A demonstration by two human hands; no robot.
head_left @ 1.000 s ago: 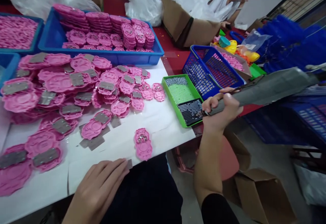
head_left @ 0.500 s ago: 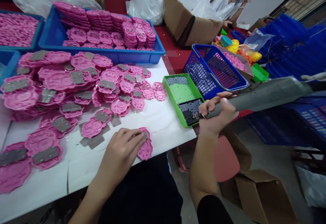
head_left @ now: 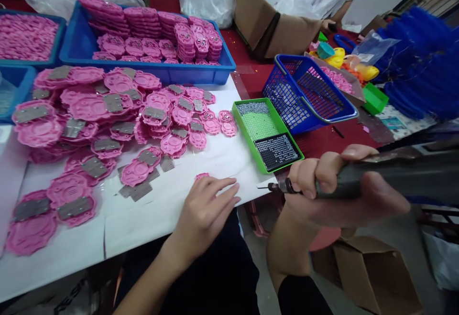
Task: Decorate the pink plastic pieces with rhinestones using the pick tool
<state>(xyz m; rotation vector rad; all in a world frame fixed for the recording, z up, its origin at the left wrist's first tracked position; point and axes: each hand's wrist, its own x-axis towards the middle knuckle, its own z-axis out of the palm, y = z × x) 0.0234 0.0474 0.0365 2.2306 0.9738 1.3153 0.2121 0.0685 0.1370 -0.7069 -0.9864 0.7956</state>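
My right hand (head_left: 322, 186) is wrapped round a dark electric screwdriver (head_left: 344, 181), its thin bit pointing left past the table's front edge. My left hand (head_left: 210, 205) lies palm down at the front edge, fingers stretched out and slightly apart. Beneath it is a pink plastic casing (head_left: 202, 175), mostly covered by the hand; only its far rim shows. To the right stands a green tray (head_left: 256, 124) with loose screws and a black screw plate (head_left: 276, 152). Left of my hands lies a heap of pink casings with metal plates (head_left: 154, 114).
Behind the heap a blue bin (head_left: 150, 69) holds stacked pink casings. A blue basket (head_left: 287, 100) stands beyond the green tray. Cardboard boxes (head_left: 287, 38) and plastic bags sit at the back, where another person's hand (head_left: 328, 25) shows. An open carton (head_left: 383, 276) is on the floor.
My left hand has moved right and come over the single pink casing; the small metal plate it held now lies out of sight. The screwdriver has come away from the screw plate toward me.
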